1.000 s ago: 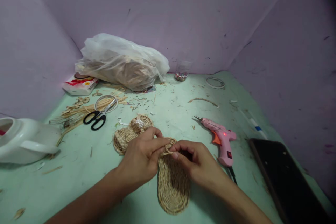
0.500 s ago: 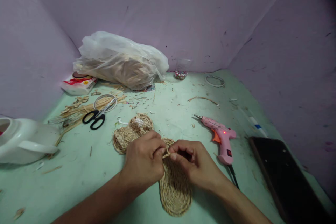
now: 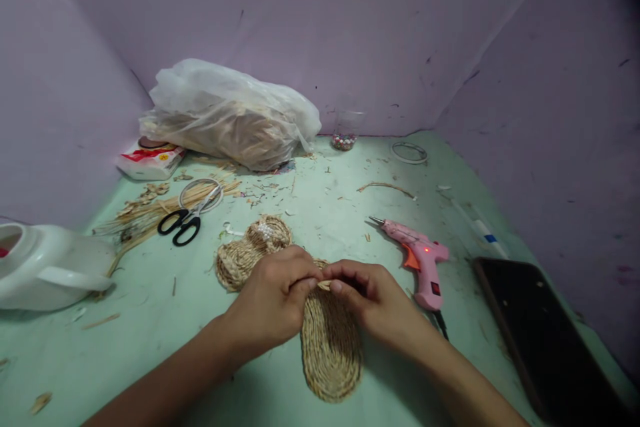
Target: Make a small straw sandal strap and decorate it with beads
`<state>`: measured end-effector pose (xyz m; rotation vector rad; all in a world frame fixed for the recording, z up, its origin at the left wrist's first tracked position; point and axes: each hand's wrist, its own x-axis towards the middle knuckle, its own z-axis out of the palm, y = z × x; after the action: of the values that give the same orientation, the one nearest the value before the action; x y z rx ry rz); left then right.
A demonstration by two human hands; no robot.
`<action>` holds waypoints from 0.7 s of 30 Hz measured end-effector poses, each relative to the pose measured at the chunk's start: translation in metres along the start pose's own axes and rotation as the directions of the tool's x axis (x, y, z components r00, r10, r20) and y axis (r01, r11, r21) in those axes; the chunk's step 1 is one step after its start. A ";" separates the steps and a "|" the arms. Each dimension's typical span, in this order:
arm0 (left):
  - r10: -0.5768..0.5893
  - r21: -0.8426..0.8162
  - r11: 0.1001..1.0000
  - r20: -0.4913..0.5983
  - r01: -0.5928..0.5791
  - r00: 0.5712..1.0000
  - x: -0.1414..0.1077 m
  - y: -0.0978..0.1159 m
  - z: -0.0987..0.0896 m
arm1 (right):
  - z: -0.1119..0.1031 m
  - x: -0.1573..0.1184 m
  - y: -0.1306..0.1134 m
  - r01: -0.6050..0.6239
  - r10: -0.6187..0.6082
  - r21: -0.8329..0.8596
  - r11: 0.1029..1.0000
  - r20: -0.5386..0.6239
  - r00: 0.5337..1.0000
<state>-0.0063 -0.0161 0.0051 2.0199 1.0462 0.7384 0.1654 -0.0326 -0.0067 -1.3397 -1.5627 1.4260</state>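
Counter [image 3: 320, 220] | Woven sole [image 3: 333, 353]: on or just above counter, beneath hands, far end partly hidden | Left hand [image 3: 275, 290], right hand [image 3: 373, 293]: each grip pinching strand [image 3: 325, 285], fingertips now closer together | Strand: less exposed than half a second ago; probably under tighter control

Tan coiled-fibre sole [image 3: 333, 353], elongated, near end rounded, lies near-to-far at near centre, a pale strand [image 3: 325, 285] crossing over its far part.
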 end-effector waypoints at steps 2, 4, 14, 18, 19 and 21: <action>0.008 0.000 1.000 -0.009 -0.008 1.000 0.000 0.002 0.001 | 0.000 0.000 0.000 0.021 -0.021 0.013 1.000 -0.002 1.000; -0.016 0.029 0.999 -0.049 0.018 0.999 0.000 0.004 0.001 | 0.002 0.000 0.000 0.021 -0.020 0.047 0.999 -0.016 1.000; -0.386 0.193 0.901 -0.055 0.389 0.921 -0.004 0.010 0.000 | 0.004 -0.002 -0.003 -0.010 0.018 0.063 0.998 -0.124 0.992; -0.411 0.181 0.891 -0.069 0.417 0.909 -0.006 0.008 0.000 | -0.007 -0.009 0.001 0.068 -0.110 -0.221 0.973 -0.182 0.977; -0.413 0.177 0.891 -0.069 0.419 0.908 -0.006 0.008 0.000 | -0.011 -0.011 0.002 0.072 -0.129 -0.277 0.958 -0.191 0.973; -0.421 0.173 0.888 -0.066 0.425 0.905 -0.005 0.007 0.000 | -0.019 -0.016 0.004 0.051 -0.135 -0.348 0.936 -0.222 0.966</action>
<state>-0.0064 -0.0232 0.0098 1.8343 1.5555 0.4481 0.1884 -0.0418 -0.0032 -1.5478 -1.7322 0.9187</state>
